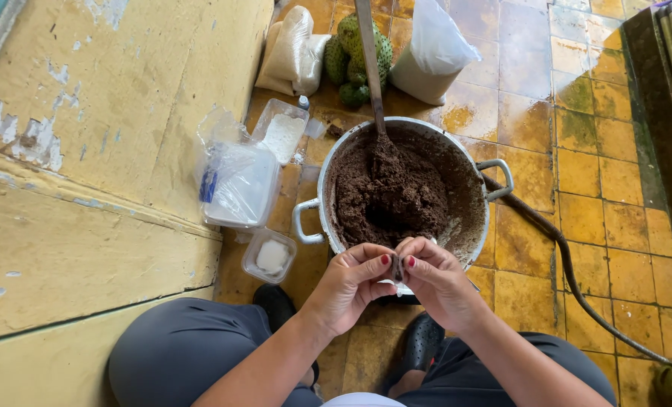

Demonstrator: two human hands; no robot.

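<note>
A big metal pot (313, 218) with two handles stands on the tiled floor, filled with a dark brown crumbly paste (388, 196). A long-handled spoon (371, 68) is stuck upright in the paste. Over the pot's near rim, my left hand (347, 286) and my right hand (437, 279) meet, fingertips pinched together on a small dark piece (397, 266) of the paste. Both hands have red-painted nails. My knees in dark trousers frame the bottom of the view.
Left of the pot are a clear plastic box (238, 188) with a bag, an open tub of white powder (283, 136) and a small tub (270, 256). Behind are white sacks (434, 53) and green bumpy fruits (351, 56). A hose (569, 271) runs right. A yellow wall (87, 151) is left.
</note>
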